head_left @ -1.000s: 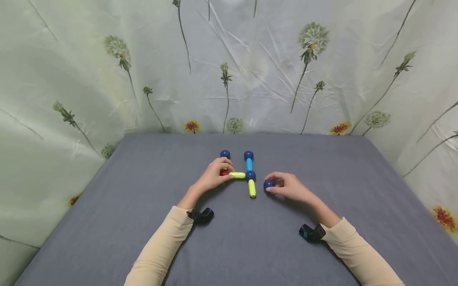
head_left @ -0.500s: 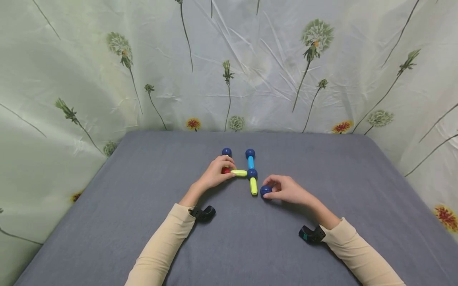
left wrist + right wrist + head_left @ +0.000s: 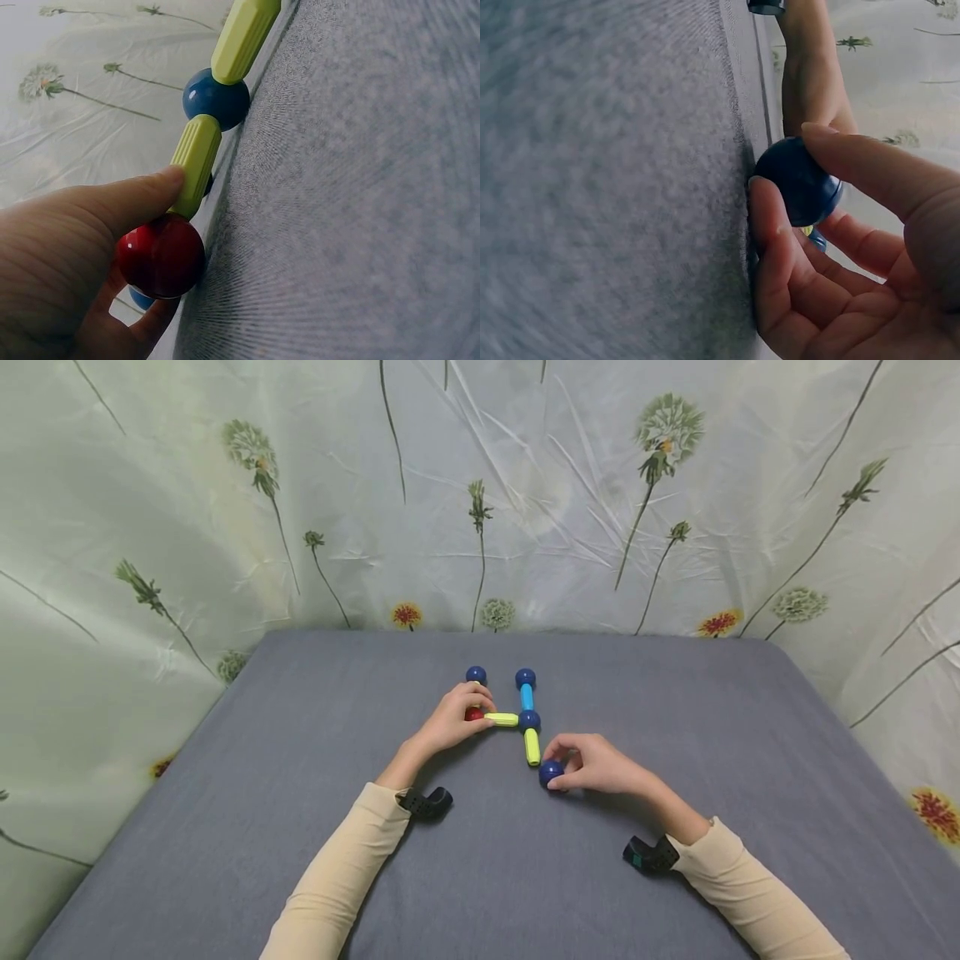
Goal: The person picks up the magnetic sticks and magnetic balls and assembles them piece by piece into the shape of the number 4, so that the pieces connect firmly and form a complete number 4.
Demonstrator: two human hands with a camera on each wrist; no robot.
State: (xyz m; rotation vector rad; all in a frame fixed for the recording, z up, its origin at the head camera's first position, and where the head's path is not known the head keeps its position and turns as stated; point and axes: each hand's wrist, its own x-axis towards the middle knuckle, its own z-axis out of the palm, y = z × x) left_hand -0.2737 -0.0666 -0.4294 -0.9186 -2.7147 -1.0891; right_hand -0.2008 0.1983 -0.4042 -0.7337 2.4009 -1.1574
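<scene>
My left hand (image 3: 453,717) grips a joined figure of toy balls and rods at its left corner. Its thumb lies on a yellow-green rod (image 3: 196,157), with other fingers behind the red ball (image 3: 161,259). That rod runs right to a blue joint ball (image 3: 529,720). From the joint, a light-blue rod (image 3: 527,697) reaches back to another blue ball (image 3: 525,677), and a second yellow-green rod (image 3: 532,747) points toward me, its near end bare. My right hand (image 3: 600,764) pinches a loose blue ball (image 3: 799,180) between thumb and fingers, just right of that bare end.
Behind the left hand is one more blue ball (image 3: 476,675), its rod mostly covered by the fingers. Grey cloth (image 3: 480,877) covers the table. A flower-printed curtain (image 3: 570,510) hangs along the back edge. Each wrist wears a black strap mount (image 3: 427,804).
The right hand has brought its blue ball left and toward me, close to the near rod's bare end. The left hand keeps its grip on the figure; the view has shifted slightly.
</scene>
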